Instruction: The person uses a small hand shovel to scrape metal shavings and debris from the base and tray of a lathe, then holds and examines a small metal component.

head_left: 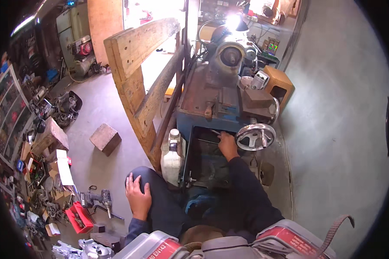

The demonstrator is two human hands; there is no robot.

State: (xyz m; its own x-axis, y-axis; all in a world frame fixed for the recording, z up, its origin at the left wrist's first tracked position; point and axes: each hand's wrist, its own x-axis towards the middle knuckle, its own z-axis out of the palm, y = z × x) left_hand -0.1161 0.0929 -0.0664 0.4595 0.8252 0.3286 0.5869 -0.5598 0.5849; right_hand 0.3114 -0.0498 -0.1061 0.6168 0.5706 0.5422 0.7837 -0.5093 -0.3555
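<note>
My right hand (227,145) reaches into the upper part of a dark open compartment (212,162) in the front of a blue, worn machine (190,116). Its fingers are closed; a slim, pale tip shows at them, too small to name. Just right of that hand is a shiny handwheel (255,137) with a crank grip. My left hand (138,198) lies on my bent left knee with its fingers spread, holding nothing. A white plastic jug (173,157) stands against the left side of the compartment, close to that knee.
A wooden frame (136,82) leans left of the machine. On the floor lie a block (105,139), a cordless power tool (100,198) and a red tray (79,217). A brown box (281,86) is beyond the handwheel. A grey respirator (224,246) fills the lower edge.
</note>
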